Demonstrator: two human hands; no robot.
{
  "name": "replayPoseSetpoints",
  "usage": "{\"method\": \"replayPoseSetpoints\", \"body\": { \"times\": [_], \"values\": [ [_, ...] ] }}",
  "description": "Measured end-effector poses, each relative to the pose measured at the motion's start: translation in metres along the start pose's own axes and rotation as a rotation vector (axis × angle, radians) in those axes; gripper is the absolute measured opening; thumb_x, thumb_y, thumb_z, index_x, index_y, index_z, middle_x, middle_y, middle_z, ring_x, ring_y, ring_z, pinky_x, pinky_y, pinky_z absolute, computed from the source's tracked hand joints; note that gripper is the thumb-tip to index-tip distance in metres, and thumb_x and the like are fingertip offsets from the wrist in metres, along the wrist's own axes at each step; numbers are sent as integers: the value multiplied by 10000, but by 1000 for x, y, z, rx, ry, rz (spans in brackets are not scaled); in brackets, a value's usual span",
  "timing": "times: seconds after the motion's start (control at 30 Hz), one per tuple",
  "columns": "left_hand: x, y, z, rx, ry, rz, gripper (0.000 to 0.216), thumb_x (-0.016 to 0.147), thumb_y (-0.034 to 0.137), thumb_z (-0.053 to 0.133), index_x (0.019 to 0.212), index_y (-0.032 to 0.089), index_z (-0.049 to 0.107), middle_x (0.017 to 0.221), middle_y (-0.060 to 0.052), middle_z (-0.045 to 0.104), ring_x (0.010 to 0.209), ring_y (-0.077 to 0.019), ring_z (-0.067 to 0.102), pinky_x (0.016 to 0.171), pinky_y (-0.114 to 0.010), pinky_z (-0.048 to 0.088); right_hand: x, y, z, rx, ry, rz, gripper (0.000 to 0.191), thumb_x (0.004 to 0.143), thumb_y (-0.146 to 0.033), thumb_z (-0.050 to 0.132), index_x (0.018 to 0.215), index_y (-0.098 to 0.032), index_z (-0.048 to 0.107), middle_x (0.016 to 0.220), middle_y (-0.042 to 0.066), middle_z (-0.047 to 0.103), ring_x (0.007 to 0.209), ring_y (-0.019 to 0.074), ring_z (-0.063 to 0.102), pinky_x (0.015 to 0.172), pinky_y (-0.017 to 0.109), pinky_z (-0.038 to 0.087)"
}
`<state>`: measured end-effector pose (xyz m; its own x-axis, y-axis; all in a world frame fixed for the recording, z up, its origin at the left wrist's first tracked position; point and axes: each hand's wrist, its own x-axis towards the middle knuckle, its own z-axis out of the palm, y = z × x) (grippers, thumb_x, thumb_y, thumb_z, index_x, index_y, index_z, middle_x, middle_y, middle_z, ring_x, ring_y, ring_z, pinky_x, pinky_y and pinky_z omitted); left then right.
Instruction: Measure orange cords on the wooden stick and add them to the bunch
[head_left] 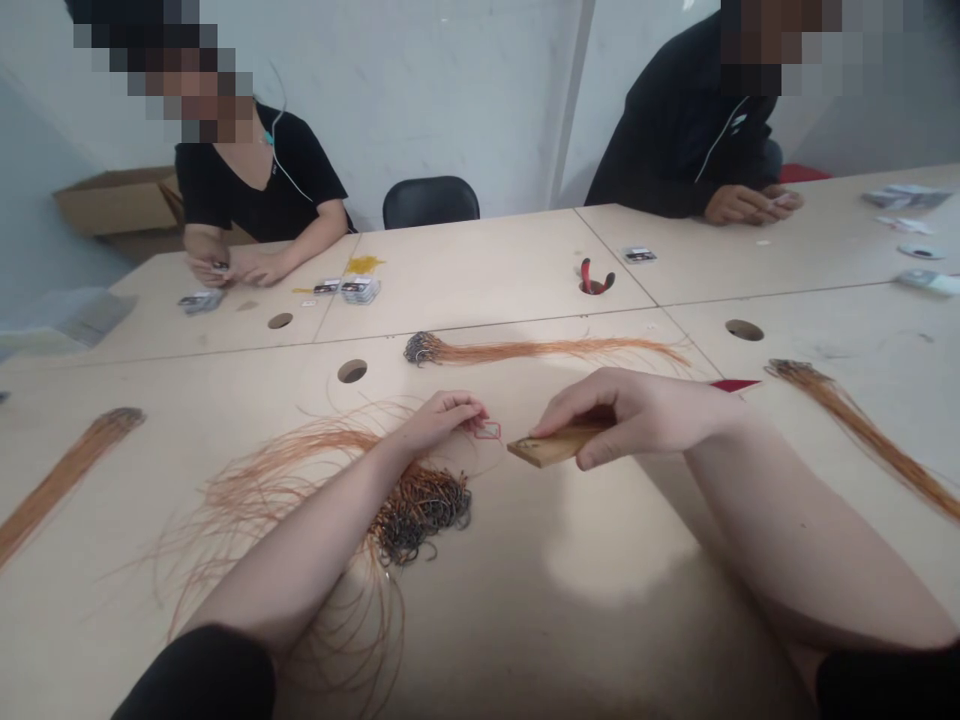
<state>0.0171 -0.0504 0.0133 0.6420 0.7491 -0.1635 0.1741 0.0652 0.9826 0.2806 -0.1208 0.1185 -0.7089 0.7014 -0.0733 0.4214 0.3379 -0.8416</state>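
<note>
My right hand (626, 410) grips a flat wooden block (551, 446) with a small dark mark near its tip, held above the table. To its left, my left hand (450, 412) has its fingers curled together. At those fingertips is a small red-outlined rectangle (487, 431); what they pinch is too small to make out. Under and beside my left forearm lies a heap of dark metal fish hooks (424, 512) tied to orange lines (300, 445), which fan out leftward and toward me.
More orange-line hook bundles lie at the back (517, 349), left (75, 480) and right (877, 430). Red-handled pliers (596, 278) stand in a table hole. Two people sit opposite, their hands (240, 268) (754, 204) on small items. Small packs (360, 290) lie near the left person.
</note>
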Motion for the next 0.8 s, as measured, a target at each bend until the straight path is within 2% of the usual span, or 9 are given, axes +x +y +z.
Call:
{"method": "replayPoseSetpoints", "body": {
  "times": [0.1, 0.17, 0.2, 0.3, 0.4, 0.57, 0.8],
  "values": [
    [1, 2, 1, -47, 17, 10, 231, 791, 333, 579, 854, 123, 654, 798, -35, 638, 705, -105, 547, 710, -239, 416, 20, 15, 15, -130, 219, -27, 410, 803, -453, 574, 1140, -221, 607, 915, 36, 648, 724, 136, 567, 646, 259, 451],
    [3, 2, 2, -127, 31, 7, 259, 797, 340, 572, 920, 127, 653, 875, -54, 649, 765, -126, 568, 748, -262, 431, 38, 34, 29, -269, 406, -103, 381, 836, -424, 543, 1154, -219, 588, 1018, 60, 632, 863, 174, 578, 761, 298, 460],
    [4, 2, 2, -177, 41, 1, 275, 797, 345, 572, 948, 130, 651, 917, -65, 652, 811, -142, 576, 774, -279, 437, 46, 45, 36, -348, 446, -144, 370, 849, -405, 530, 1159, -209, 580, 1047, 72, 622, 910, 186, 573, 793, 309, 460],
    [7, 1, 1, -316, 83, -28, 291, 782, 337, 592, 974, 127, 654, 1010, -93, 653, 940, -181, 577, 863, -322, 431, 64, 76, 57, -607, 464, -186, 362, 889, -363, 473, 1191, -177, 546, 1080, 113, 599, 956, 211, 561, 819, 340, 461],
    [9, -2, -1, -397, 97, -63, 280, 761, 309, 630, 960, 115, 662, 990, -103, 666, 932, -176, 590, 891, -331, 421, 69, 91, 69, -793, 487, -178, 378, 903, -373, 440, 1207, -164, 526, 1079, 128, 591, 956, 228, 553, 818, 361, 457],
    [8, -4, -6, -425, 59, -78, 303, 732, 259, 679, 997, 116, 650, 982, -96, 665, 898, -151, 594, 873, -306, 419, 66, 92, 73, -897, 529, -191, 369, 921, -366, 396, 1207, -169, 520, 1082, 125, 585, 933, 221, 547, 804, 347, 445],
    [7, -7, -9, -268, 31, -39, 337, 723, 267, 689, 1025, 137, 617, 916, -45, 651, 793, -107, 573, 758, -238, 417, 65, 87, 75, -946, 536, -206, 387, 925, -387, 383, 1207, -156, 513, 1085, 122, 586, 910, 214, 540, 791, 333, 429]
  ]
}}
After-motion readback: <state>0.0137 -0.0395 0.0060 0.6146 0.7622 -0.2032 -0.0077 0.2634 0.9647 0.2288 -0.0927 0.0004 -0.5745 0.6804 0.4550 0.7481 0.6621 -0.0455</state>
